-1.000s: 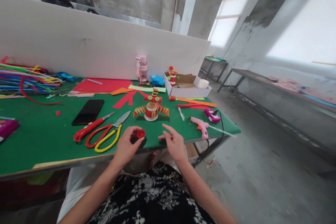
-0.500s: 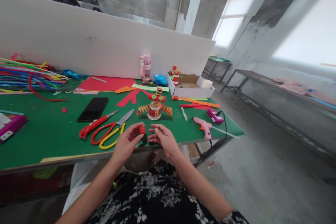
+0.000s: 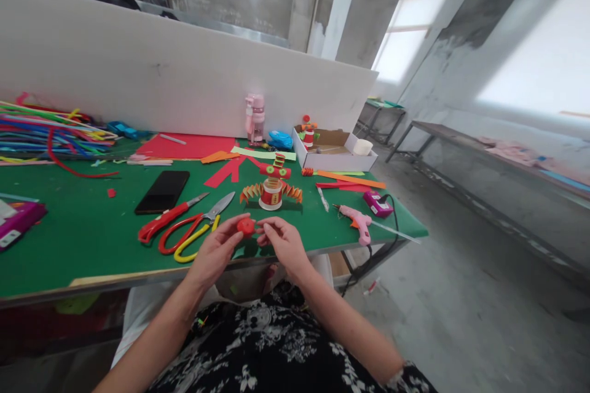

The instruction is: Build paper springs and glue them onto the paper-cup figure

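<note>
My left hand (image 3: 216, 250) is closed on a small round red piece (image 3: 246, 226), held between thumb and fingers just above the table's front edge. Its exact kind is too small to make out. Close by on the right, my right hand (image 3: 282, 242) has its fingers loosely bent and apart, their tips near the red piece; nothing shows in them. Behind both hands stands a paper figure (image 3: 271, 194) with folded orange-and-yellow arms, a red rolled head and green eyes. Left of my left hand lie scissors (image 3: 198, 230) with one red and one yellow handle loop.
A red utility knife (image 3: 166, 221) and a black phone (image 3: 163, 192) lie at left. At right are a pink glue gun (image 3: 358, 222), a purple box (image 3: 378, 204) and a white tray (image 3: 338, 161). Paper strips (image 3: 225, 171), a pink bottle (image 3: 255, 120) and pipe cleaners (image 3: 55, 132) sit farther back.
The red piece has turned in my left hand, now showing a rounder face, and sits slightly to the left. My right hand has shifted a little left, closer to it.
</note>
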